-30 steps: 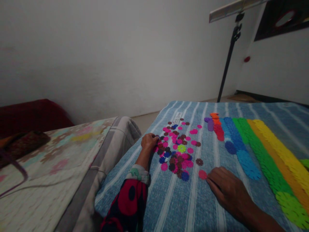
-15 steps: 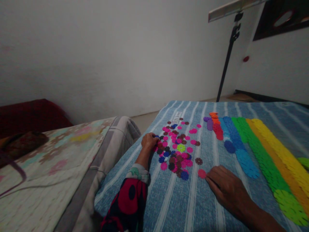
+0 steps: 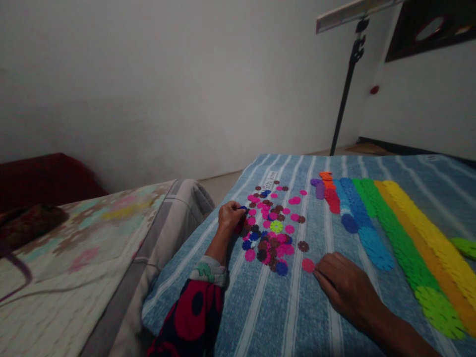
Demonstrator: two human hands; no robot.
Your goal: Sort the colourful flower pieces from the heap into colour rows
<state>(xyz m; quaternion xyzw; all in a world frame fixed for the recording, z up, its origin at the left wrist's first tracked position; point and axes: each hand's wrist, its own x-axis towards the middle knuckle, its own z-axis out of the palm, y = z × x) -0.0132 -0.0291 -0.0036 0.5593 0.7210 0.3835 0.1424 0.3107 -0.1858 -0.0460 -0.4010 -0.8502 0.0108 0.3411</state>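
A loose heap of notched plastic discs (image 3: 273,243), mostly pink, brown, black and dark blue, lies on a striped blue cloth (image 3: 275,317). At its left edge my left hand (image 3: 229,218) is closed, fingertips pinched on a dark blue disc (image 3: 243,209). My right hand (image 3: 345,282) rests on the cloth to the right of the heap. Its fingers are drawn together on the near edge of a pinkish-red disc (image 3: 308,265), which lies apart from the others. A lime-green disc (image 3: 276,226) stands out mid-heap.
Right of the heap run overlapping rows of green discs (image 3: 394,228), orange discs (image 3: 424,253), yellow discs (image 3: 427,223) and blue discs (image 3: 353,203). Shorter groups of red discs (image 3: 331,198) and purple discs (image 3: 319,190) lie beside them. A patterned bed cover (image 3: 96,248) is at left; a black stand (image 3: 342,104) rises behind.
The view has shifted slightly, moving the scene a little to the left. My left hand has risen slightly at the heap's edge. My right hand stays at the pinkish-red disc.
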